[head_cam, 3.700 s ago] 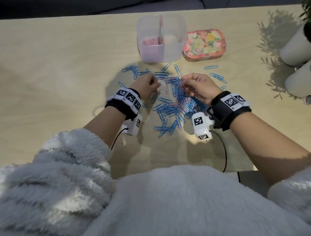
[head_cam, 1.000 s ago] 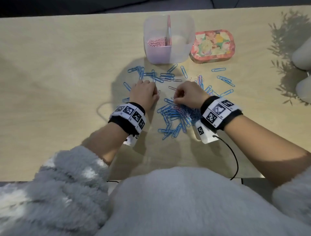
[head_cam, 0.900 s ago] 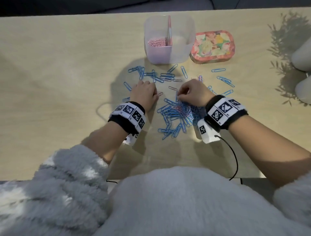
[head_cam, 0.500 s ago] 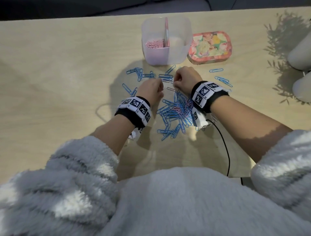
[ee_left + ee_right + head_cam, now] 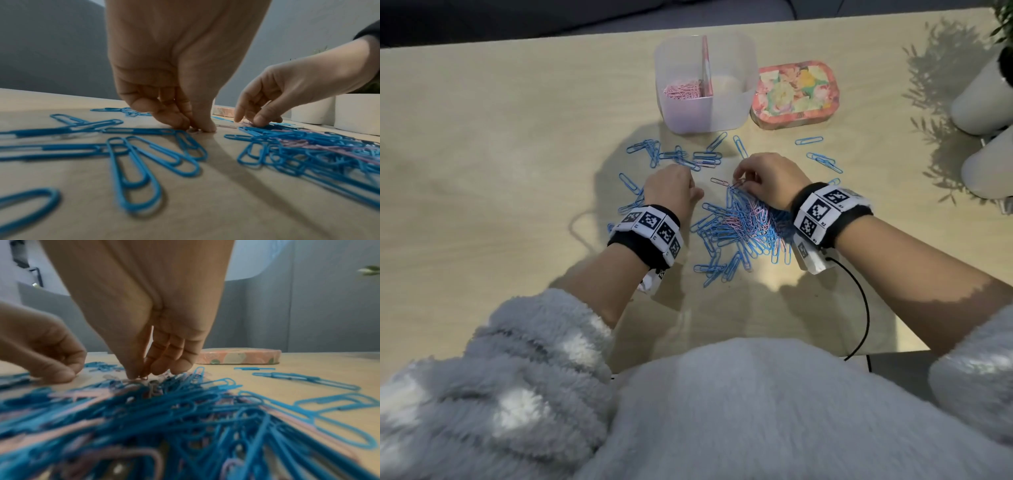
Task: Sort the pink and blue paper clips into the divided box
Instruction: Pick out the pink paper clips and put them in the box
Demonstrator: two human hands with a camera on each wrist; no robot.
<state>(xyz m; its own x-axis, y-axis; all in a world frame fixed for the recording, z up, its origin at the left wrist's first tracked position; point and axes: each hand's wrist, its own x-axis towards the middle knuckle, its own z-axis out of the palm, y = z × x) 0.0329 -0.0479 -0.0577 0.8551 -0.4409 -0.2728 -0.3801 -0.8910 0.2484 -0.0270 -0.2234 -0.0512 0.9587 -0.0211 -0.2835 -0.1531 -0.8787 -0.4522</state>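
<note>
A clear divided box (image 5: 736,102) stands at the table's far middle, with pink paper clips (image 5: 681,92) in its left compartment. A mixed pile of blue and pink clips (image 5: 739,226) lies between my hands, and loose blue clips (image 5: 674,156) are scattered beyond it. My left hand (image 5: 197,128) is curled down to the table left of the pile, fingertips and thumb pinching a pale pink clip (image 5: 193,130). My right hand (image 5: 141,374) is at the pile's far edge, where thumb and forefinger pinch a pink clip (image 5: 144,378).
A flat floral tin (image 5: 794,92) lies right of the box. White plant pots (image 5: 983,99) stand at the table's right edge. A few blue clips (image 5: 825,162) lie to the right of my right hand. A black cable (image 5: 859,308) trails from my right wrist.
My right hand has moved forward from the middle of the pile to its far edge. The left hand has stayed low beside the pile, shifting only a little.
</note>
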